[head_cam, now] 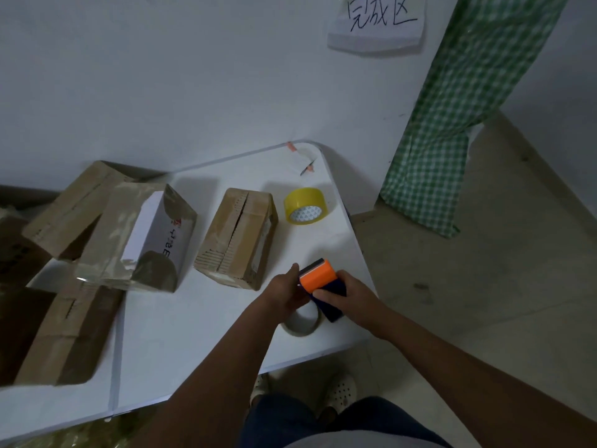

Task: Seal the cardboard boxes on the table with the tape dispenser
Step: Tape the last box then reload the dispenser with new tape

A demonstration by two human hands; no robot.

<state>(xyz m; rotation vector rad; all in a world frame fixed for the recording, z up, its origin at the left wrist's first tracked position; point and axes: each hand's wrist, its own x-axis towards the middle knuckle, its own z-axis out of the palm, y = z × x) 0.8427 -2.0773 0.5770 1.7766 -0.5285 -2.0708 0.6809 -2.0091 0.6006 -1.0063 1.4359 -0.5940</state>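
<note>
head view: tape dispenser (318,276) gripped between left hand (286,291) and right hand (347,294) fingers (326,296).

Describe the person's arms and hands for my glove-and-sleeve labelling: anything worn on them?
Nothing visible: the left hand and right hand are bare, without gloves, rings or a watch. Both forearms are uncovered, with no sleeves reaching into view.

One head-worn camera looks steeply down over the white table (193,334) toward the wall.
</note>
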